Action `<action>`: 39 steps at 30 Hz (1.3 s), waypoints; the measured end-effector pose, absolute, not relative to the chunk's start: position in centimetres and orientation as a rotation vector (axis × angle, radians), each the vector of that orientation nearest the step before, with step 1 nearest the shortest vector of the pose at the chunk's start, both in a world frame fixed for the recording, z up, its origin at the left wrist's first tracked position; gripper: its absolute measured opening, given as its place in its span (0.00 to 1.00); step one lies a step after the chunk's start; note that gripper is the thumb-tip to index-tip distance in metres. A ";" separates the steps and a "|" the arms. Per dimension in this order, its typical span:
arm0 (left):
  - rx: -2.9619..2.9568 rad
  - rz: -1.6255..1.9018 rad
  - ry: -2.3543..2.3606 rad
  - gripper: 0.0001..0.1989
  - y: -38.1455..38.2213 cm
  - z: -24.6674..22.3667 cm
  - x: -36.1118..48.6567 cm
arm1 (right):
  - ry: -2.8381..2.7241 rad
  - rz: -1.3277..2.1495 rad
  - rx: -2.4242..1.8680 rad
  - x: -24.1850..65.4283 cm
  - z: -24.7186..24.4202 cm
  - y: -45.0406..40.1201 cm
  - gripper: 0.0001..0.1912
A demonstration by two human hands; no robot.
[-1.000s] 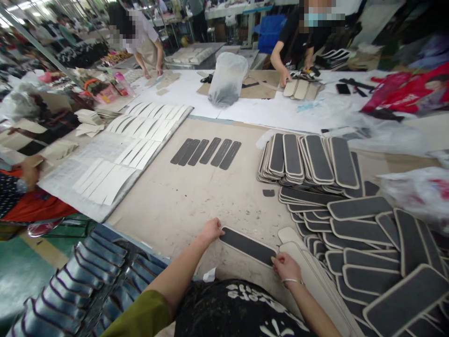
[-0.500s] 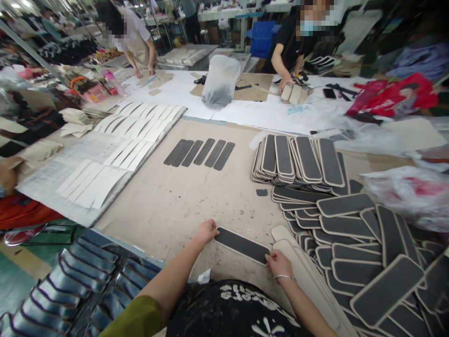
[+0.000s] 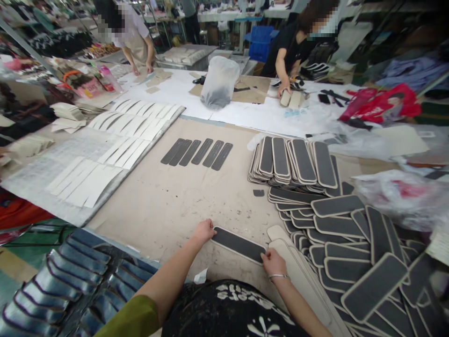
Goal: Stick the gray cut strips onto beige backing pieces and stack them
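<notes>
A long dark grey panel with a pale rim lies slantwise close in front of me. My left hand pinches its left end, and my right hand pinches its right end. Beside my right hand are long beige pieces, partly under my forearm. A loose heap of similar rimmed panels spreads to the right, with neat stacks behind it. Several thin dark strips lie in a row farther back on the brown table covering. A small dark scrap is near the stacks.
At the left, a board carries white strips. Blue glossy pieces lie low at the left. A plastic bag stands on the white table beyond; two people work there. A red bag is at the right.
The view has shifted slightly, so most things sit a little farther left. Both hands keep their pinch on the panel. The person at the back right has leaned and moved a hand.
</notes>
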State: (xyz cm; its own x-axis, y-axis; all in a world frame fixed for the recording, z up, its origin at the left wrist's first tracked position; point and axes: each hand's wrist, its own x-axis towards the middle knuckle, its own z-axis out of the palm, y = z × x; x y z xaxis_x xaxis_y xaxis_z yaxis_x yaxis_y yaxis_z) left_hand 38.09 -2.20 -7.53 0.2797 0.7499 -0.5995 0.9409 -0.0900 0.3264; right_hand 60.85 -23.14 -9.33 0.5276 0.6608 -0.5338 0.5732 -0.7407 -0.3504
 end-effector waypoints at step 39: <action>2.374 -0.026 1.050 0.16 -9.1 -4.8 37.5 | -2.273 0.165 -2.008 61.1 -12.7 -26.8 0.37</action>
State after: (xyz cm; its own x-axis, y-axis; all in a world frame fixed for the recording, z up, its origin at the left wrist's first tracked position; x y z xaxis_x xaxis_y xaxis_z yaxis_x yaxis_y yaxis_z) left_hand 37.52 -9.12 -4.80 0.6963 0.6811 -0.2266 0.6913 -0.5513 0.4671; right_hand 61.10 -26.85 -12.70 -0.1231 0.9924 0.0064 0.9811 0.1226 -0.1497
